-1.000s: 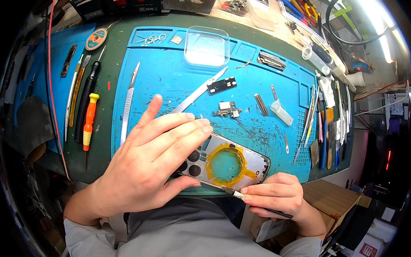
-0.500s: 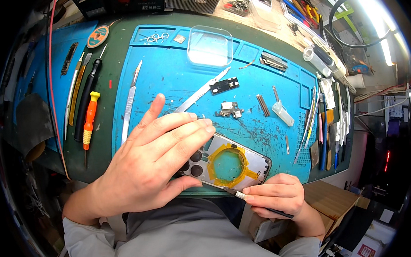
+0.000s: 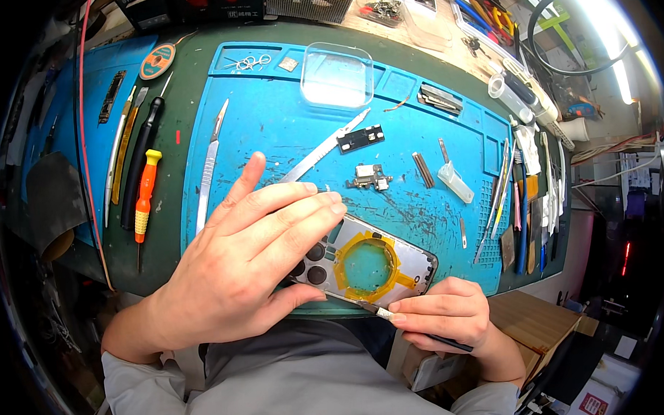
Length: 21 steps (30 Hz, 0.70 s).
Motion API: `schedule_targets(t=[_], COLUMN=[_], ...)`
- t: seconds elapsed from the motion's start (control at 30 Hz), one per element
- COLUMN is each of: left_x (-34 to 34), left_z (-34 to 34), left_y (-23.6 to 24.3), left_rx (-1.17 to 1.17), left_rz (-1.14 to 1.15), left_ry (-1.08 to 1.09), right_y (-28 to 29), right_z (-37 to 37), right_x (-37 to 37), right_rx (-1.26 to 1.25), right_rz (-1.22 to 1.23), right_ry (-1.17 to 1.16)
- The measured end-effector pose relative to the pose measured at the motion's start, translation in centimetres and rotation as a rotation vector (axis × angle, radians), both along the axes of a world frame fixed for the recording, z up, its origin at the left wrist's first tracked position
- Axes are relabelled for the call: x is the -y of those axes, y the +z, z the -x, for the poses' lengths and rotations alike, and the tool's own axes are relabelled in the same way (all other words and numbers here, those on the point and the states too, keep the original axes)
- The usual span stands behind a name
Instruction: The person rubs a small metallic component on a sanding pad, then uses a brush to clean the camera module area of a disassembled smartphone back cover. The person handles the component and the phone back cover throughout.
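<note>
A silver phone housing [image 3: 414,256] lies tilted near the front edge of the blue mat. Yellow tape [image 3: 392,278] rings the round opening in its middle, and dark camera rings [image 3: 316,274] show at its left end. My left hand [image 3: 239,265] grips that end, fingers over the top edge and thumb along the near one; the covered part is hidden. In my right hand [image 3: 449,317] is a slim dark-handled blade tool [image 3: 384,312], pinched between thumb and fingers. Its tip touches the housing's near long edge, below the tape.
Around the housing on the blue mat [image 3: 270,100] lie a scalpel [image 3: 210,164], tweezers [image 3: 323,149], a black module [image 3: 362,138], a small metal part [image 3: 370,177] and a clear tray [image 3: 337,75]. Screwdrivers [image 3: 146,196] are at left; several brushes [image 3: 532,200] line the right.
The blade tool and my right hand have shifted very slightly left along the housing's near edge. My left hand keeps its hold.
</note>
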<state>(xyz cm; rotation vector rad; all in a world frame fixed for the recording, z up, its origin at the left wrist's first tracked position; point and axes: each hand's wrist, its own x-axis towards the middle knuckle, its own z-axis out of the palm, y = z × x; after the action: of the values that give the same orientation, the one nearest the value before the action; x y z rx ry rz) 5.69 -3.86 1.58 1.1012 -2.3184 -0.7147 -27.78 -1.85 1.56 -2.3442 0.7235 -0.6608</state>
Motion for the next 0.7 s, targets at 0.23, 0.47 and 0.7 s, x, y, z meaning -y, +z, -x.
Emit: schedule_targets(t=[0.23,0.47,0.7], left_x=[0.02,0.01,0.07], left_z=[-0.01,0.0,-0.08], left_y=[0.04,0.04,0.04], left_rx=[0.008,0.012,0.013], left_rz=[-0.003,0.0,0.002], left_ry=[-0.004,-0.004,-0.007], right_y=[0.29,0.31,0.38], right_z=[-0.02,-0.29,-0.44], right_x=[0.1,-0.01,0.16], right_rx=[-0.024,-0.033,-0.05], right_rz=[-0.013,-0.012,0.002], right_ry=[0.005,-0.004,-0.002])
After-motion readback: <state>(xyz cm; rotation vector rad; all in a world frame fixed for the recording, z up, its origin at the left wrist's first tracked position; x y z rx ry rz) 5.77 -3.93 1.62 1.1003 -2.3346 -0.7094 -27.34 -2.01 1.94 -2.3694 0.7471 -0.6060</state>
